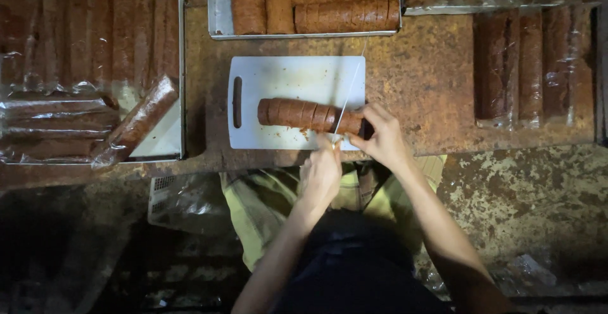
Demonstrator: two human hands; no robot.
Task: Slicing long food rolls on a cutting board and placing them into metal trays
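Left hand [322,173]: closed around the handle of a thin knife [347,102], blade laid across the roll so it cuts straight down.
Right hand [380,138]: fingers curled, pinching the roll's right end to steady it beside the blade.
Brown roll [304,114]: lies lengthwise on the white cutting board [285,79], already scored into slices along its left part.
Far tray [220,10]: metal, holding more bare rolls.
Left tray [180,67]: plastic-wrapped rolls, stacked.
Table [430,73]: rusty, worn.
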